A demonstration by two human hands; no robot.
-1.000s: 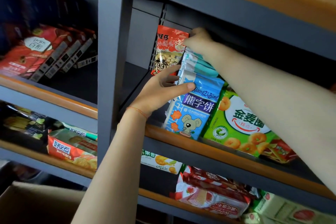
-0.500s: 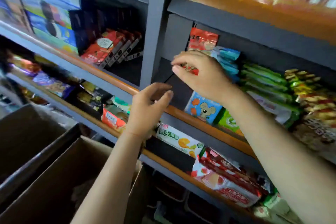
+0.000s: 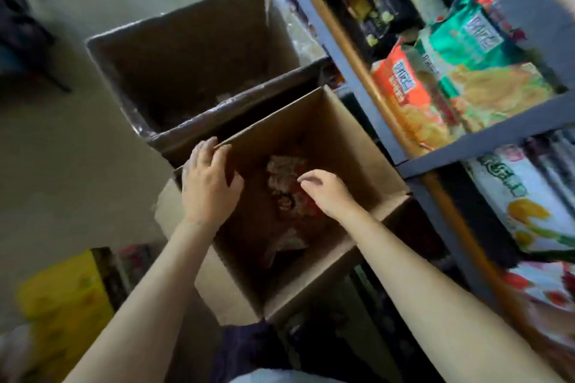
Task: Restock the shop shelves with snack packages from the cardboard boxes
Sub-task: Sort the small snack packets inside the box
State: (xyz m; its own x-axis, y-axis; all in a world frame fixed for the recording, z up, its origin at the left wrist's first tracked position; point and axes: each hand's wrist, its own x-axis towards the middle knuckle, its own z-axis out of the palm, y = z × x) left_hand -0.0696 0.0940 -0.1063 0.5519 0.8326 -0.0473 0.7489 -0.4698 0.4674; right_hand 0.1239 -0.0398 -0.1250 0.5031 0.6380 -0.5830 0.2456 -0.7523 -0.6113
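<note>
Head view looks steeply down into two open cardboard boxes beside the shelves. Left hand (image 3: 208,184) lies flat on the near box (image 3: 351,146), at its far left corner, fingers straight and spread over the rim and gripping nothing. Right hand (image 3: 326,193) reaches inside the same box, fingers loosely bent and pointing down to the left, with nothing in them. Just under and left of the right fingertips sits a heap of snack packs (image 3: 284,186) in red and white wrappers on the box floor; blur hides whether the fingertips touch them. More packs lie lower in the box, under the right forearm. Beyond the left hand stands the far box (image 3: 174,53), lined with clear plastic, its contents too dim to make out. To the right of the right hand rise the shelves (image 3: 485,137), grey with an orange front edge. On them, an orange pack (image 3: 401,84) and a green pack (image 3: 473,37) lie side by side, well apart from both hands. Below that shelf is a white pack (image 3: 525,196) with yellow fruit printed on it. Left of the left forearm, a yellow bag (image 3: 62,298) lies on the floor.
</note>
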